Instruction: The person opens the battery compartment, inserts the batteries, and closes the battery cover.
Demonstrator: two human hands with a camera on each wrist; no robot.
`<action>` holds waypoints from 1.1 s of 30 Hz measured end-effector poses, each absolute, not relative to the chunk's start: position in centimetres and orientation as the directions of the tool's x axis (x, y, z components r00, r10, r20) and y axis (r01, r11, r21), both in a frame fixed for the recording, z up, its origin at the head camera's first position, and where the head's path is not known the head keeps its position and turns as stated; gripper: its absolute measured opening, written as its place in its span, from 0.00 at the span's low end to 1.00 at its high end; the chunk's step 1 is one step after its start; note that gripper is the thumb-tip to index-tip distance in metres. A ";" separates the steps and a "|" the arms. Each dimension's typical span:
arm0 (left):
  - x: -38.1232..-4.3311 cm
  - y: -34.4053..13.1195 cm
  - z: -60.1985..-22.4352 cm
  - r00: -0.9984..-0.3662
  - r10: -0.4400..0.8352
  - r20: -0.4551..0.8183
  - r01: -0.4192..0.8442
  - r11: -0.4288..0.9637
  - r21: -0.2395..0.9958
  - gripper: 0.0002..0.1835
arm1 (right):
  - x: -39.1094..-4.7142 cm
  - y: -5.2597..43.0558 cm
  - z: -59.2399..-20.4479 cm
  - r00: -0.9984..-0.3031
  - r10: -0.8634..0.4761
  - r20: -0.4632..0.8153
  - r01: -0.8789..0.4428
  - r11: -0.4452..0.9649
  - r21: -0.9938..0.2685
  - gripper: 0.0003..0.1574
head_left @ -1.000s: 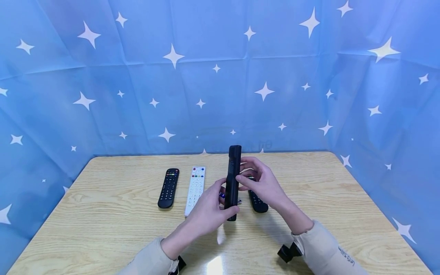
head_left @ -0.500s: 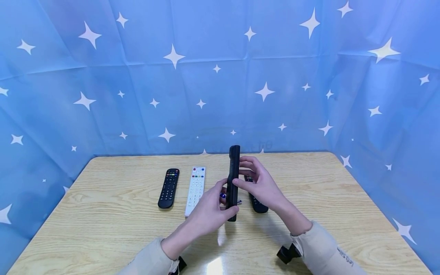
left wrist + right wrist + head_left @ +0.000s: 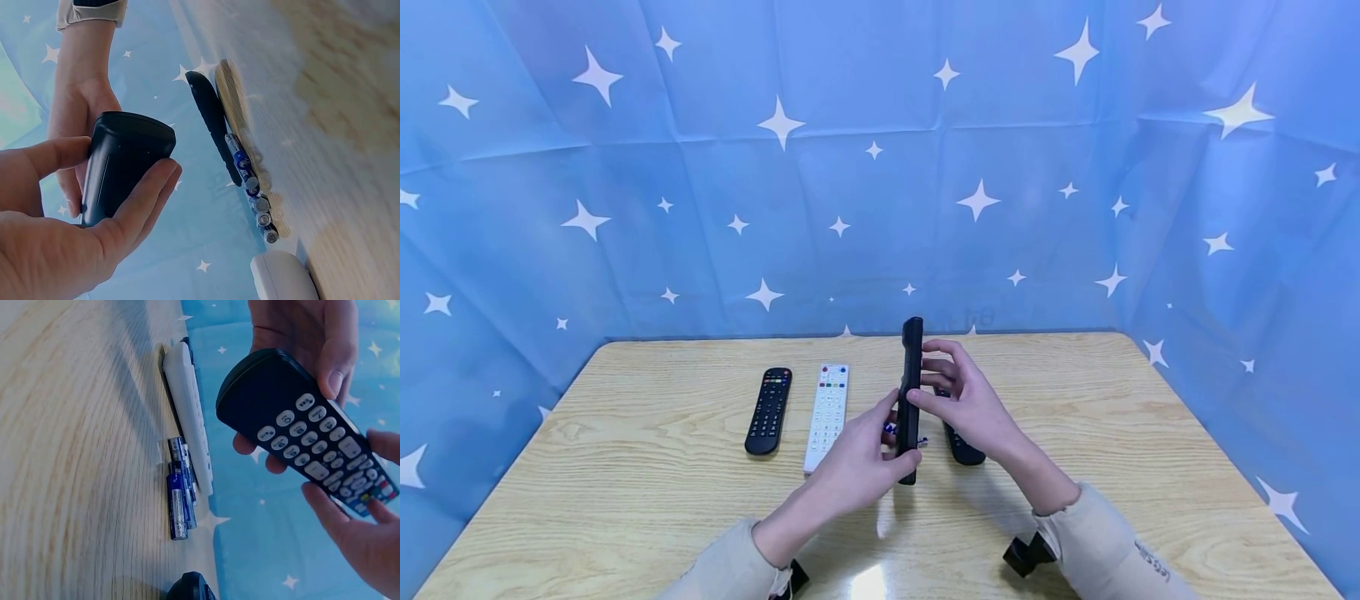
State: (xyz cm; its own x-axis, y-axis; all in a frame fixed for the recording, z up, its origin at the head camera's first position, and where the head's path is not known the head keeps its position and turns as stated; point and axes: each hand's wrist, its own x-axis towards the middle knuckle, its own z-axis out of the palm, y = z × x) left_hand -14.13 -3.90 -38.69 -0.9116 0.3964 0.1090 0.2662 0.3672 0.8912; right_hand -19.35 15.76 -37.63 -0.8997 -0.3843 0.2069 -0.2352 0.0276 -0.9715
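Observation:
A black remote control [image 3: 913, 358] stands on its long edge above the table, narrow side toward the head camera. My left hand [image 3: 861, 454] grips its lower end, thumb on the near side. Higher up, my right hand [image 3: 967, 408] holds it by the edges between thumb and fingers. The right wrist view shows the remote's keypad face [image 3: 312, 434] with pale buttons and a few coloured ones at the far end. Its smooth black end [image 3: 131, 144] fills the left wrist view. Several blue-and-silver batteries [image 3: 179, 494] lie on the wood behind it, mostly hidden in the head view.
Left on the wooden table [image 3: 647, 483] lie another black remote [image 3: 768, 412] and a white remote [image 3: 825, 417], partly behind my left hand. A third black remote [image 3: 962, 443] lies under my right hand. A blue star-printed curtain [image 3: 880, 183] borders the table's back and sides.
The held remote has turned slightly about its long axis, so its labelled back has swung out of the head view. My right thumb has shifted a little left with it; the left hand barely moves.

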 end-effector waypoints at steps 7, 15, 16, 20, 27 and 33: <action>-13.9 -3.9 -38.6 -0.905 0.415 0.097 0.259 0.354 0.899 0.44 | -19.3 15.7 -37.6 -0.905 -0.375 0.203 -0.237 0.048 -0.970 0.38; -14.0 -4.1 -38.7 -0.885 0.452 0.113 0.307 0.385 0.870 0.40 | -19.1 15.8 -37.6 -0.911 -0.365 0.191 -0.233 0.075 -0.970 0.38; -14.0 -4.1 -38.8 -0.882 0.457 0.117 0.316 0.389 0.865 0.40 | -19.1 15.8 -37.6 -0.911 -0.364 0.192 -0.236 0.078 -0.969 0.38; -14.0 -4.3 -38.8 -0.870 0.470 0.146 0.359 0.403 0.842 0.38 | -19.1 16.0 -37.7 -0.912 -0.359 0.198 -0.252 0.111 -0.961 0.38; -13.7 -4.4 -38.7 -0.879 0.460 0.126 0.349 0.439 0.828 0.39 | -19.3 16.5 -37.5 -0.925 -0.328 0.193 -0.258 0.168 -0.951 0.37; -13.7 -4.7 -38.7 -0.878 0.464 0.113 0.355 0.476 0.805 0.36 | -19.5 17.3 -37.3 -0.934 -0.308 0.181 -0.251 0.203 -0.946 0.36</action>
State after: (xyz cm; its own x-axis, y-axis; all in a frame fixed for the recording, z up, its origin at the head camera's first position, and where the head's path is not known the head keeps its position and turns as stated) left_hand -13.68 -4.74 -38.69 -0.8785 0.4643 0.1128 0.3548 0.4759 0.8048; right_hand -19.47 17.27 -37.26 -0.9338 -0.3084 0.1812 -0.2508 0.2033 -0.9465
